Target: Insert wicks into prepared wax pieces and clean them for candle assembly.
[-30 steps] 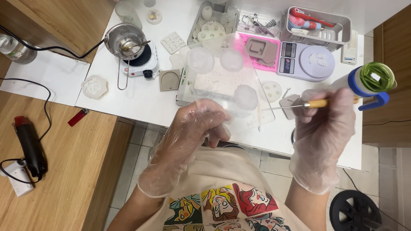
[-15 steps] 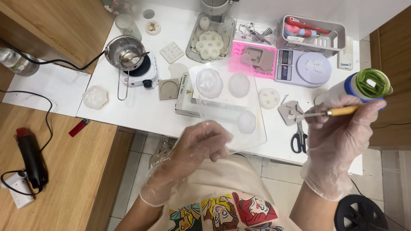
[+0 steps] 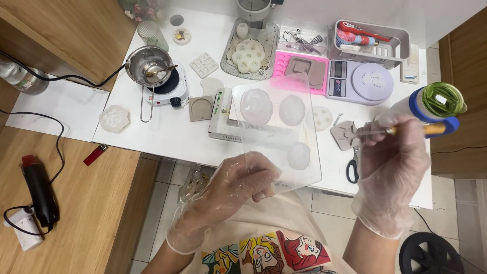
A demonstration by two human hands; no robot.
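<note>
The left hand [image 3: 238, 185], in a thin clear glove, has its grip closed on the near edge of a clear plastic sheet [image 3: 276, 132], fingers curled over the corner at about 7 o'clock of the sheet. The sheet hangs tilted above the white surface [image 3: 167, 134] and over a white box [image 3: 219, 114], carrying three pale translucent moulded pieces [image 3: 256, 106] — two at its far end, one near the 5 o'clock corner. It looks light and fairly stiff but likely to flex and slide in a gloved grip; the edges seem the safest hold, well away from the pieces, which look soft or fragile.

The right hand [image 3: 393, 152], also gloved, pinches a slim yellow-handled tool [image 3: 406, 130] at 3 o'clock from the sheet, its tip near a small grey mould [image 3: 345, 134]. A green-topped bottle with a blue collar [image 3: 436, 104] sits just behind that hand — whether the hand touches it I cannot tell.

Scissors [image 3: 352, 167] are partly hidden under the right wrist. What lies beneath the sheet is blurred by its glare.
</note>
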